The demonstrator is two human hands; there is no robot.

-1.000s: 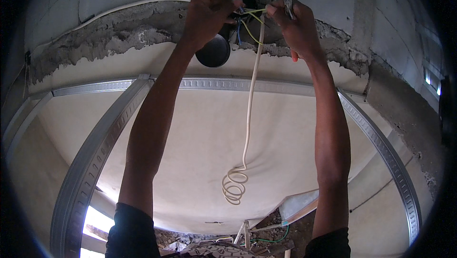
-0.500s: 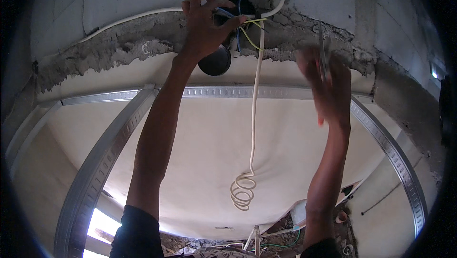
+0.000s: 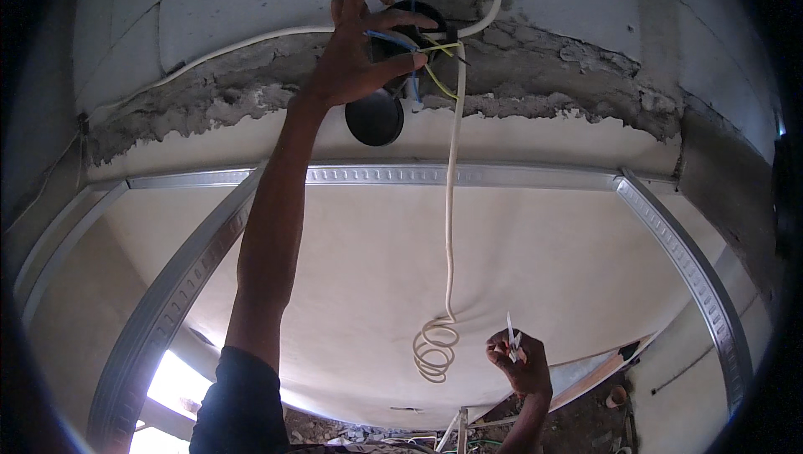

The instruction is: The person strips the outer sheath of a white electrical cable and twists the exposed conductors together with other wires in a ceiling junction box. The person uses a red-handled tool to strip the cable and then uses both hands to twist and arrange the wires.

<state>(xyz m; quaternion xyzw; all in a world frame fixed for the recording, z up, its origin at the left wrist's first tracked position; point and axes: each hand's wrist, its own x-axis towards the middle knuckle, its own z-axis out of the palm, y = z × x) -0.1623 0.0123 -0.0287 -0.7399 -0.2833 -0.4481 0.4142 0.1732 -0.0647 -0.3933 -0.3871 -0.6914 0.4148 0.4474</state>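
My left hand is raised to a round black junction box in the upper wall. Its thumb and forefinger are apart among the wires, the thumb tip against a yellow-green wire and the other fingers bent. Blue wires pass between thumb and forefinger. Just below hangs a round black lid. Lower down on the right, my right hand is closed around a slim, pale metal tool with its pointed end up; its exact kind is too small to tell.
A white cable drops from the box to a loose coil. Another white cable runs left along the rough mortar. Metal framing profiles cross the plastered wall and slope down both sides. Rubble lies on the floor below.
My right hand has dropped from beside the box to near the coil, still holding the tool. The left thumb and forefinger have spread farther apart at the wires. The view has shifted slightly.
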